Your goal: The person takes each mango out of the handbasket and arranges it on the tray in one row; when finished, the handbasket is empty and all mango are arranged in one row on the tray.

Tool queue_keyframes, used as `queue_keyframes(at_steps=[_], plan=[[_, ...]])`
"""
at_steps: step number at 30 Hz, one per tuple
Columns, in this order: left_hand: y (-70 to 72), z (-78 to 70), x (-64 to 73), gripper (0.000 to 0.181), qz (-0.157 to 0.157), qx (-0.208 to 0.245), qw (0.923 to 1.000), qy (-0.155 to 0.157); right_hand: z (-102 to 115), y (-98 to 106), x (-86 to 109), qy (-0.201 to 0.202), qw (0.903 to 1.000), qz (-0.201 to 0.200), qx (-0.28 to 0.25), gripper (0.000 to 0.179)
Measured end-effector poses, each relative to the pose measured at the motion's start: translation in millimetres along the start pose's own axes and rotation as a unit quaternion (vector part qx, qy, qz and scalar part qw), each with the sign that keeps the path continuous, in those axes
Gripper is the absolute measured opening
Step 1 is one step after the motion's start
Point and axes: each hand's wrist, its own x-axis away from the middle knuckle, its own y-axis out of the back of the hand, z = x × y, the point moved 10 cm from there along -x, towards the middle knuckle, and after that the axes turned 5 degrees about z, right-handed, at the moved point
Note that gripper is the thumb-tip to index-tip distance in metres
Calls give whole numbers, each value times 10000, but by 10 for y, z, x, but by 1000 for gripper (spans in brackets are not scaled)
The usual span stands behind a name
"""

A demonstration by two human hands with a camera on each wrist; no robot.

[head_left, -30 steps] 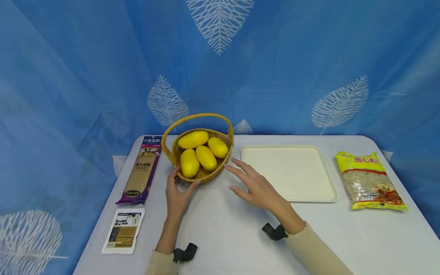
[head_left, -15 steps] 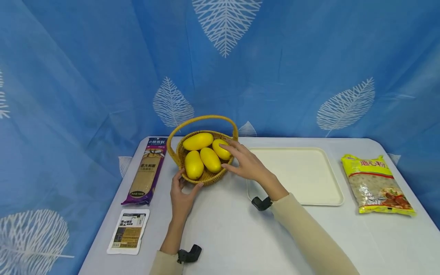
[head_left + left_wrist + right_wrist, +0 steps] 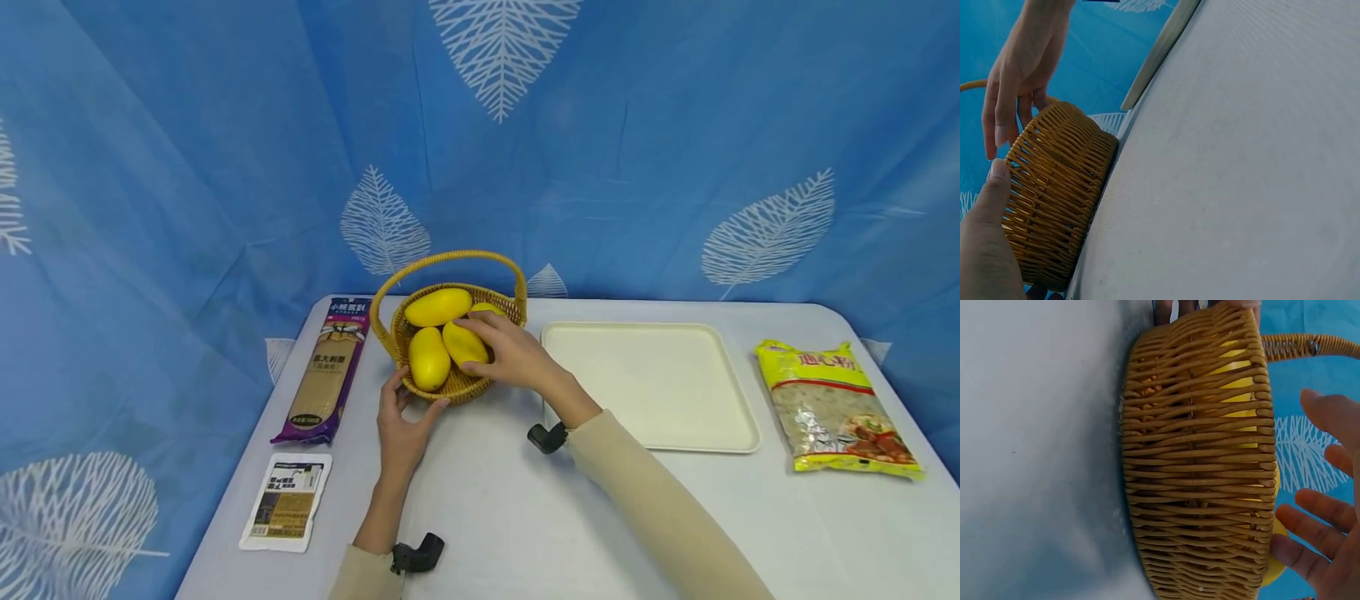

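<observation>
A wicker basket (image 3: 459,392) with a tall arched handle stands at the back of the table, holding several yellow mangoes (image 3: 430,358). My left hand (image 3: 402,433) holds its near side, fingers on the left and thumb at the rim. The thumb (image 3: 990,200) shows against the weave in the left wrist view. Reaching in over the right rim, my right hand (image 3: 517,354) has its fingers and thumb spread about the front middle mango (image 3: 463,346). In the right wrist view, blue backdrop shows between its thumb (image 3: 1332,415) and fingers. The right-hand mango (image 3: 486,308) is partly hidden behind that hand.
A cream tray (image 3: 652,392) lies right of the basket, with a yellow pasta bag (image 3: 836,408) beyond it. On the left are a purple spaghetti pack (image 3: 322,375) and a small white pouch (image 3: 287,502). A blue leaf-patterned curtain (image 3: 562,167) hangs behind the table.
My right hand has moved left from beside the basket to over the mangoes, first near the right-hand one, now around the front middle one. My left hand stays at the basket. The view has shifted slightly.
</observation>
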Motion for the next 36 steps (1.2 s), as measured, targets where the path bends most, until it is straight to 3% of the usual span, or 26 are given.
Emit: queue_keyframes(at_steps=[5,13,25,36], plan=[[-3,-13,-7,75,-7,-61,10000,25,-17,-15,-81,-193,9996,97,167,63],[5,-18,-15,74,-9,-67,10000,46,-39,-213,-165,-371,9968,685,184,67],[-15,-8,-23,74,37,-97,9999,49,-69,-317,-179,-615,9950,514,591,55],[-4,-22,-11,74,14,-73,9999,129,-94,-332,-175,-721,9958,396,393,52]])
